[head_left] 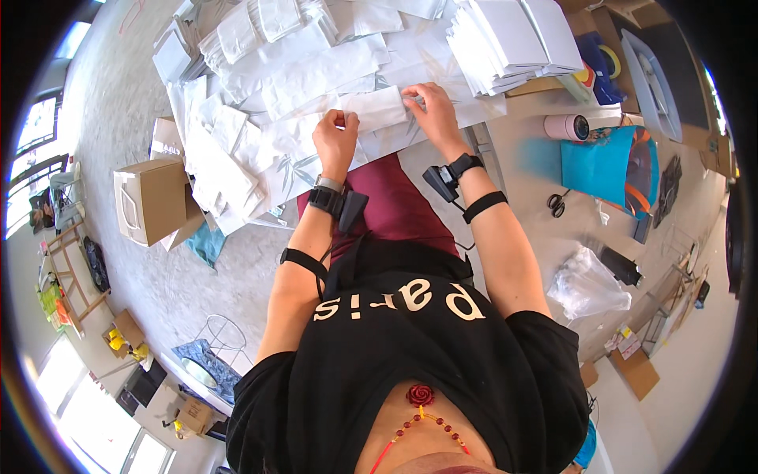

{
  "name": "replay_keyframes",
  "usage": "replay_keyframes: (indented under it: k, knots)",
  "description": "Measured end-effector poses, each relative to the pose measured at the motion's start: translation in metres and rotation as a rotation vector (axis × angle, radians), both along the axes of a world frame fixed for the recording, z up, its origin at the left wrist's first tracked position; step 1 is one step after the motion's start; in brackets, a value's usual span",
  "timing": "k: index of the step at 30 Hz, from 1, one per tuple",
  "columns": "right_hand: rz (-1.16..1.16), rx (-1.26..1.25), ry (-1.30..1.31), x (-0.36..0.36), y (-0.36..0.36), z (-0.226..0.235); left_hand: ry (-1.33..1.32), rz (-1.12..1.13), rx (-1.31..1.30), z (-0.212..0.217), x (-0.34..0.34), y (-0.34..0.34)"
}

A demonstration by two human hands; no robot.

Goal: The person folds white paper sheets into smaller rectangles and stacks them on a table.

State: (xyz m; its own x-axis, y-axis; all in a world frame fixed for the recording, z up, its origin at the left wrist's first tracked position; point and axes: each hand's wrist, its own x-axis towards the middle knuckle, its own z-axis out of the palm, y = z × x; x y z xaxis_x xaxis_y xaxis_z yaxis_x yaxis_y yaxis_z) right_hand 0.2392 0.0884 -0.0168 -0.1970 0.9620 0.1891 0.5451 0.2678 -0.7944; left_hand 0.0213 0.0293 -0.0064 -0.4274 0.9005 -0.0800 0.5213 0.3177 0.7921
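pinching a white paper bag [377,110] with curled left hand [336,139] and right hand [430,109], fingers closed on its edges.

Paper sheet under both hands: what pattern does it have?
White paper sheet with a faint grey-green bamboo-leaf print; the head view shows it.

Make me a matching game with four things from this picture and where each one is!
Things:
1. cardboard box
2. scissors
3. pink cylinder
4. stack of white paper bags

Places:
A. above the blue bag, lying on its side
B. on the floor at the person's left
C. on the table's far right part
D. on the floor beside the blue bag's lower left corner

Pairs: 1-B, 2-D, 3-A, 4-C
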Motion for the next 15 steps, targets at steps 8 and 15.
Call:
replay_keyframes:
  k: [8, 15]
  knots:
    - [0.128, 0.016, -0.115, -0.006, 0.011, -0.001, -0.03, 0.027, -0.013, 0.002, 0.005, -0.005]
    - [0.139, 0.063, -0.202, -0.005, 0.016, -0.006, -0.023, 0.029, -0.014, -0.002, 0.005, -0.004]
